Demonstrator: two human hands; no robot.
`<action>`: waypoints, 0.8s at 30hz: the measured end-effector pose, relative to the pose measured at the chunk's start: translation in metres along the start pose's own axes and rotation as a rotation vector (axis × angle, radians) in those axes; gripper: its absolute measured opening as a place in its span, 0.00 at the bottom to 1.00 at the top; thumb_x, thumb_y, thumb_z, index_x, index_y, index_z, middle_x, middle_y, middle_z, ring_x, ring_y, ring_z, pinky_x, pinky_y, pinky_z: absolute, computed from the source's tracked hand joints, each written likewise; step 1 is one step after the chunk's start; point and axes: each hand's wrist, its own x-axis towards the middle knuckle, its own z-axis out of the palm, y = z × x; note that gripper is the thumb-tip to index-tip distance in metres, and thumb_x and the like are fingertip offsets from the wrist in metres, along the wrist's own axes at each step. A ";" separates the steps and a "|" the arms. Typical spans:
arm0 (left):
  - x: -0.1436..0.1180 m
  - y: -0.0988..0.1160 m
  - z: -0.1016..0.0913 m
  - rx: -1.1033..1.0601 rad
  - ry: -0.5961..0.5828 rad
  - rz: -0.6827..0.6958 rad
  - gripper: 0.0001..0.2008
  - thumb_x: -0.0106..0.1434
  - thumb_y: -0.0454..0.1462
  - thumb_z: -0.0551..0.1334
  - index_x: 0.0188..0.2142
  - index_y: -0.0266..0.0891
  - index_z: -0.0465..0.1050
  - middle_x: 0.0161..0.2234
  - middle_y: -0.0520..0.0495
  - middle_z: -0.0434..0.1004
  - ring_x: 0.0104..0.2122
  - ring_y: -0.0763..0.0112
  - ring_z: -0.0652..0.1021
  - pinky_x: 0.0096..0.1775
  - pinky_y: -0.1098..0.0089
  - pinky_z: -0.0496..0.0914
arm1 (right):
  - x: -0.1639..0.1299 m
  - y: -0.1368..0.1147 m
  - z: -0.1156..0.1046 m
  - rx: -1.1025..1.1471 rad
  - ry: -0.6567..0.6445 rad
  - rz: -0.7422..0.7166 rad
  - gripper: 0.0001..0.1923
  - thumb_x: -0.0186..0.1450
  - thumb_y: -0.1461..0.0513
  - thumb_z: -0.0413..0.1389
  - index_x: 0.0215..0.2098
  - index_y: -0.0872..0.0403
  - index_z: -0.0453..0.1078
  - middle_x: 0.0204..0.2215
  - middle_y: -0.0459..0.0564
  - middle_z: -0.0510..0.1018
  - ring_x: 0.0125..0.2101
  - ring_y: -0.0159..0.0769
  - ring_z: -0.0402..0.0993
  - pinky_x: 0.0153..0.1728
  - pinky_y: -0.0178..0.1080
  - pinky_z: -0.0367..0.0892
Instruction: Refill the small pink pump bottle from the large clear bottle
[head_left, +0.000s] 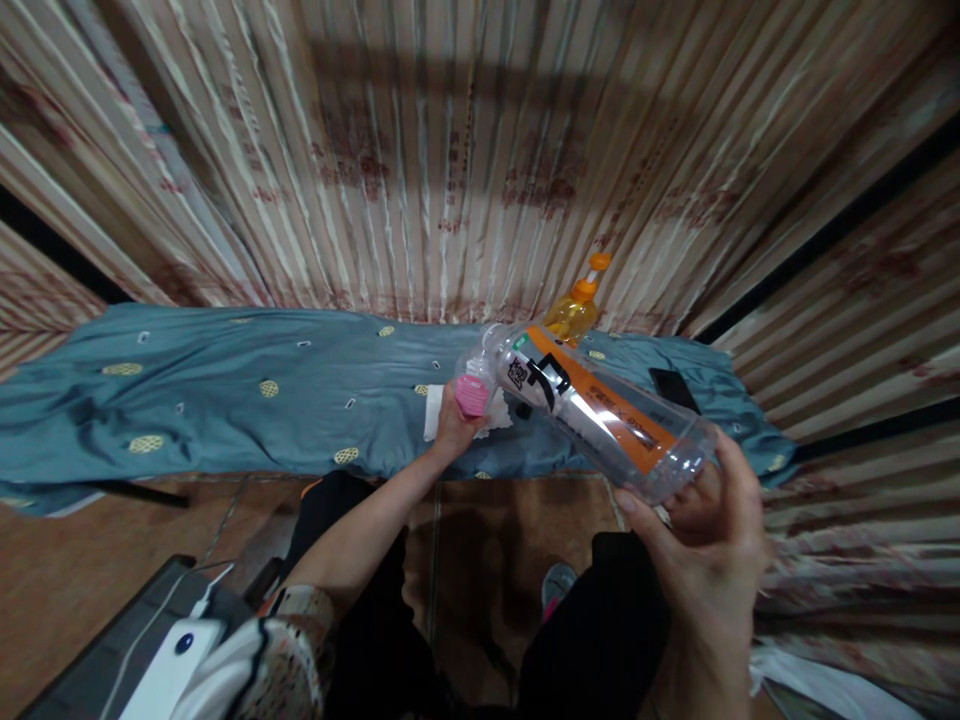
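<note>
A large clear plastic bottle [600,415] with an orange and black label lies tilted in the air, its mouth to the left and lower than or level with its base, I cannot tell which. My right hand [705,540] grips it round the base. My left hand [456,425] is closed round a small clear bottle with a pink label [472,394]. The large bottle's mouth is right by the top of the small one; whether they touch or liquid passes is unclear. Below my left hand lies a white tissue [433,412] on the blue cloth.
The blue patterned cloth [210,390] covers a long, narrow table. Behind the large bottle stands an orange pump bottle [571,315]. A dark flat object [674,388] lies at the right. Curtains [420,150] hang behind. A white power bank [169,670] with a cable sits lower left.
</note>
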 end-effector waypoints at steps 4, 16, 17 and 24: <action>0.000 0.000 0.000 0.002 0.003 0.020 0.38 0.40 0.29 0.78 0.50 0.44 0.67 0.47 0.48 0.77 0.50 0.55 0.80 0.57 0.52 0.75 | 0.000 0.001 0.000 0.000 -0.004 -0.012 0.56 0.50 0.53 0.81 0.72 0.48 0.63 0.64 0.65 0.76 0.58 0.56 0.80 0.61 0.65 0.74; 0.000 0.001 0.000 -0.029 0.003 0.024 0.38 0.40 0.28 0.77 0.50 0.44 0.67 0.46 0.49 0.76 0.49 0.55 0.79 0.57 0.53 0.74 | 0.000 0.002 -0.001 0.034 -0.011 -0.012 0.56 0.50 0.56 0.81 0.72 0.48 0.64 0.64 0.66 0.77 0.57 0.57 0.81 0.59 0.64 0.75; 0.000 0.001 -0.001 -0.031 -0.001 0.027 0.38 0.40 0.28 0.77 0.50 0.44 0.67 0.45 0.50 0.76 0.50 0.55 0.79 0.58 0.53 0.74 | 0.000 0.002 -0.001 0.036 -0.010 -0.012 0.56 0.50 0.56 0.81 0.72 0.48 0.64 0.63 0.65 0.77 0.57 0.57 0.81 0.59 0.64 0.75; -0.001 0.002 -0.002 -0.016 -0.012 0.018 0.38 0.41 0.29 0.78 0.50 0.43 0.66 0.48 0.47 0.75 0.53 0.53 0.78 0.60 0.51 0.73 | 0.000 0.000 0.000 0.032 -0.005 -0.006 0.56 0.50 0.57 0.81 0.72 0.47 0.64 0.64 0.64 0.77 0.59 0.57 0.80 0.62 0.64 0.73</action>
